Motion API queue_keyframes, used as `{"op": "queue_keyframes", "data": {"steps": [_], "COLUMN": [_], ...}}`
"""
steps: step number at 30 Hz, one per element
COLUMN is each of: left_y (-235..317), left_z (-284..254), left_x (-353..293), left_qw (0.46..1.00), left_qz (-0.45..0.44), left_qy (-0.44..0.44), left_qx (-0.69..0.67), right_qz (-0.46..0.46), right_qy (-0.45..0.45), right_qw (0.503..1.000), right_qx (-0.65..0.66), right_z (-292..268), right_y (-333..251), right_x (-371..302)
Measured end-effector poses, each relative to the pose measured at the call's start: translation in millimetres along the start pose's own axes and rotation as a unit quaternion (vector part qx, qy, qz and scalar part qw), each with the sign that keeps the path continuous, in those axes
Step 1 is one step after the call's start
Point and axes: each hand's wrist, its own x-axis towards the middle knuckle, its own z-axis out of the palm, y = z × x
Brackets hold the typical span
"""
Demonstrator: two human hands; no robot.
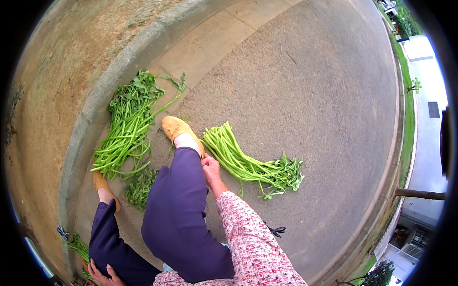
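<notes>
Grey road (324,95) with a curved kerb (105,90) along the left; upon it, one heap of greens (126,128) ahead of the left shoe (101,182), and one bundle of greens (238,157) lying right of the right shoe (175,127). Right hand (211,170): fingers drawn narrow at that shoe's heel, anything pinched cannot be told. Left hand (106,277): fingers loosely spread on the dark trouser leg (117,248).
</notes>
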Motion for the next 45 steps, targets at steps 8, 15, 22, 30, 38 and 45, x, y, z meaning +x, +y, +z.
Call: {"op": "queue_keyframes", "data": {"steps": [8, 15, 22, 30, 38, 45], "left_y": [109.6, 64.5, 7.5, 10.2, 19.8, 100.7], "left_z": [-26.4, -10.1, 7.2, 4.6, 2.1, -22.3], "left_x": [-10.2, -5.8, 2.0, -1.6, -2.7, -6.6], "left_qw": [0.994, 0.993, 0.988, 0.986, 0.988, 0.989], "left_qz": [-0.022, 0.038, 0.103, 0.102, 0.096, 0.001], "left_qy": [-0.029, 0.002, 0.047, 0.046, 0.044, -0.025], "left_qx": [0.107, 0.107, 0.102, 0.122, 0.112, 0.143], "right_qz": [0.163, 0.072, 0.006, -0.087, -0.139, -0.053], "right_qy": [0.013, 0.022, -0.010, -0.129, -0.091, -0.097], "right_qw": [0.966, 0.997, 0.971, 0.855, 0.920, 0.945], "right_qx": [0.199, -0.025, -0.238, -0.495, -0.356, -0.306], "right_z": [-12.5, -7.3, -7.3, -5.9, -8.3, -12.2], "right_y": [-28.1, -25.8, -35.3, -61.2, -66.7, -56.6], "right_x": [-16.6, -12.6, 3.1, 5.1, -10.6, -32.3]}}
